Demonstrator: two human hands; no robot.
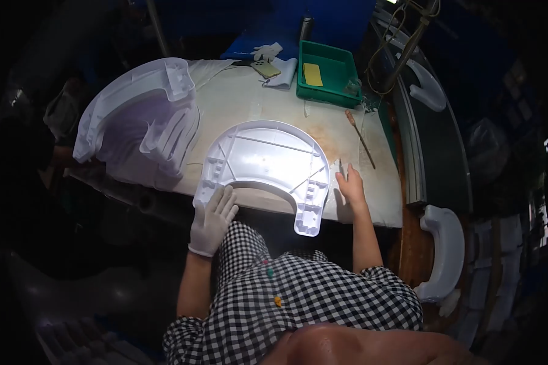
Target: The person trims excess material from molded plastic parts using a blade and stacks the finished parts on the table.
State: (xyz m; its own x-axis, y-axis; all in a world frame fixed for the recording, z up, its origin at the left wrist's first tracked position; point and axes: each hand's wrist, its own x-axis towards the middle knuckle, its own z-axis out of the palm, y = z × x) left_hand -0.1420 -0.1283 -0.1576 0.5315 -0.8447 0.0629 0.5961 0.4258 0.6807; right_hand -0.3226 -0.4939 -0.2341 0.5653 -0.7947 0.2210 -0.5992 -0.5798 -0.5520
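Checked garment closest; white curved part on table between gloved left hand and bare right hand; green bin beyond, yellow paper inside; left stretched straight at part's end, clasping nothing visible; right half-curled, hold unclear

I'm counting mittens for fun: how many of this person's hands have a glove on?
1: the left hand, gloved in white, at the near left end of the curved white piece. The right hand, beside the piece's right side, is bare.
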